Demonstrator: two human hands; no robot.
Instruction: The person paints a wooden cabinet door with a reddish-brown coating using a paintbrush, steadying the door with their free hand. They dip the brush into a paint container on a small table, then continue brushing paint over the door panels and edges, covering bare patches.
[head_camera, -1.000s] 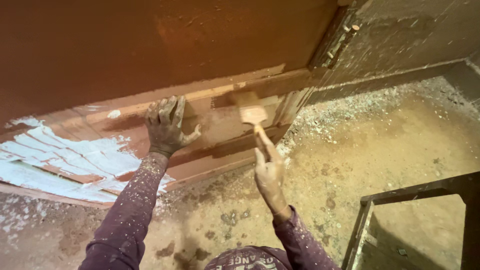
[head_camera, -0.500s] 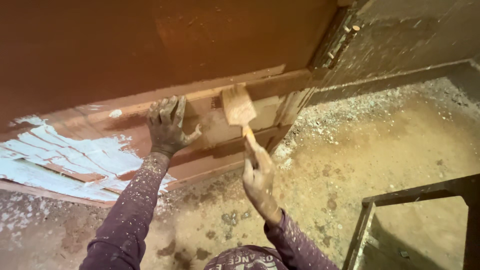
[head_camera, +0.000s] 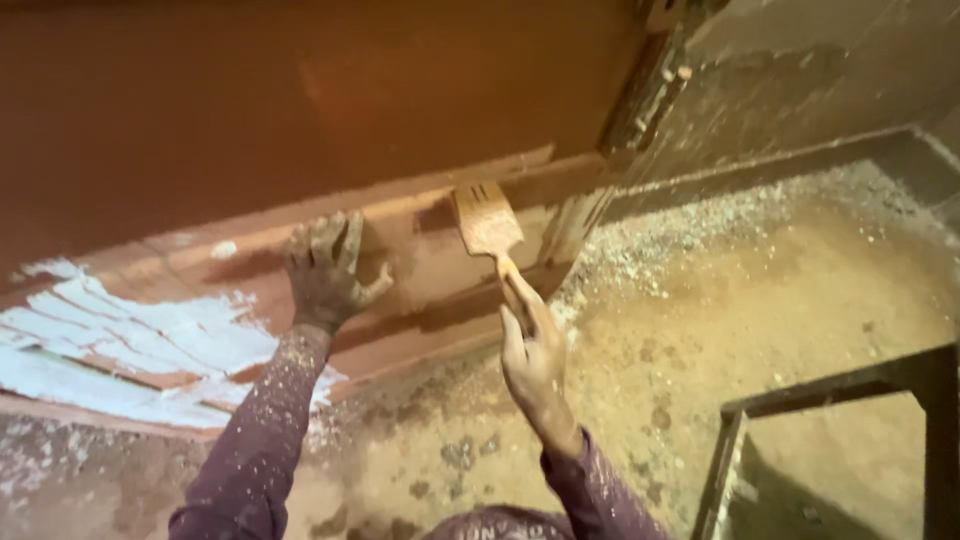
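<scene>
Right fingers: the right hand (head_camera: 535, 355) is clenched round the thin handle of a flat, rust-coloured, paint-caked brush (head_camera: 488, 218), forefinger stretched along the handle, bristle end up.
Brush position: its wide head lies against the reddish-brown lower rail of a big metal door (head_camera: 300, 110), just left of the door's corner post.
Left fingers: the left hand (head_camera: 328, 272) grasps nothing; its fingers are spread, released and pressed flat on the same rail, well left of the brush, palm smeared with dust and paint.
Sleeves: both arms wear a purple, speckled knit sleeve (head_camera: 262, 430).
Door surface: smooth, matt red-brown coat above; stepped rails below, with a ragged patch of pale blue-white old paint (head_camera: 130, 345) flaking at the far left.
Floor: sandy, powdery floor (head_camera: 760, 300) strewn with grey chips along the wall foot; a dark angle-iron frame (head_camera: 850, 385) stands at the lower right.
Risk, smearing: the bracing palm seems to rest on painted metal; if that coat is wet, it could print or lift.
Risk, grit: a brush dipped low could pick up floor dust and drag it into the coat.
Risk, grip: the slim handle held near its end could twist in the fingers.
</scene>
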